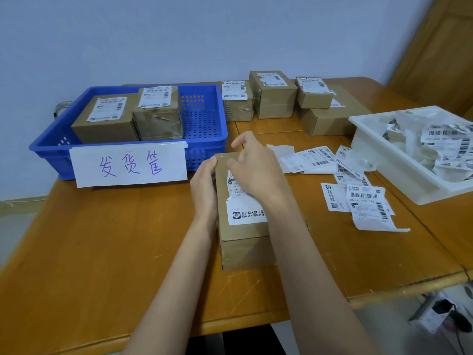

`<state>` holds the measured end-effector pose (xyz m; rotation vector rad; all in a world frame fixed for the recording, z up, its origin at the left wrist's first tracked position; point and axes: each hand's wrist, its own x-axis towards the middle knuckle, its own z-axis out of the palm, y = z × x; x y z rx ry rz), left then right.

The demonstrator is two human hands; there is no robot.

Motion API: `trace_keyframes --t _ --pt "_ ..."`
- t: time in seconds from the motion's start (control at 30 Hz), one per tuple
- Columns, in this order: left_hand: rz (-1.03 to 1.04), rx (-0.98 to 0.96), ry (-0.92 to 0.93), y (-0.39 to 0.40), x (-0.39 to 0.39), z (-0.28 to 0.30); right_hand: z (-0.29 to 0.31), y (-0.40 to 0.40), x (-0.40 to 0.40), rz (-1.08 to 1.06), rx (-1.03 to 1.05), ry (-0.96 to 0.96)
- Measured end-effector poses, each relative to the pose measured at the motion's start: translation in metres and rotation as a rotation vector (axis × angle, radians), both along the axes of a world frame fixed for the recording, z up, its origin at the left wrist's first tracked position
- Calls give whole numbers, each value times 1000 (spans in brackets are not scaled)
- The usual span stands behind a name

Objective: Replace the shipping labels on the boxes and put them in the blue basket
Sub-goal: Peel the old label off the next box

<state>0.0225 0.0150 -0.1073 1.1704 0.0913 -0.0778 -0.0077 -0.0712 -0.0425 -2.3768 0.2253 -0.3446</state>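
You are working a brown box [243,213] at the middle of the wooden table [102,252], just in front of the blue basket [204,119], and the risk here is a torn peel: the old label [245,203] already looks ragged along its upper edge, and pulling too fast or at a steep angle would likely be leaving scraps stuck to the cardboard, so a fresh label would be sitting over lumps. A second hazard is the box sliding toward the basket if your bracing side lets go while the other is tugging. Your left hand [204,185] is curling around the box's left edge, fingers wrapped onto the top corner, holding it steady. Your right hand [252,167] is lying over the upper part of the label with fingers bent and thumb lifted; it appears to be picking at the label, though whether it is actually pinching paper you cannot tell from here, since the fingertips are hidden. Inside the basket, two relabelled boxes [128,119] are sitting at the left end, with room at the right. Behind the basket's right end, more boxes [276,96] are waiting in a cluster. To the right of your box, loose labels [358,198] are lying scattered, and beyond them a white tray [399,170] is holding torn scraps. A handwritten paper sign [130,166] is taped to the basket's front wall.
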Motion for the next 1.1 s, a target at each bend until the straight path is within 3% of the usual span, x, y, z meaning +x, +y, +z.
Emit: trace_keyframes --t 0.23,0.43,0.9,1.1 --pt "4 33 -14 -1 -2 1 4 -12 -2 -17 354 -63" --pt "14 53 -22 -1 -3 4 -6 -15 -5 50 3 -26" --pt "16 32 3 -1 -4 4 -9 -23 -12 59 82 -126" --pt "12 53 -11 -1 -4 3 -12 -18 -9 70 -53 -98"
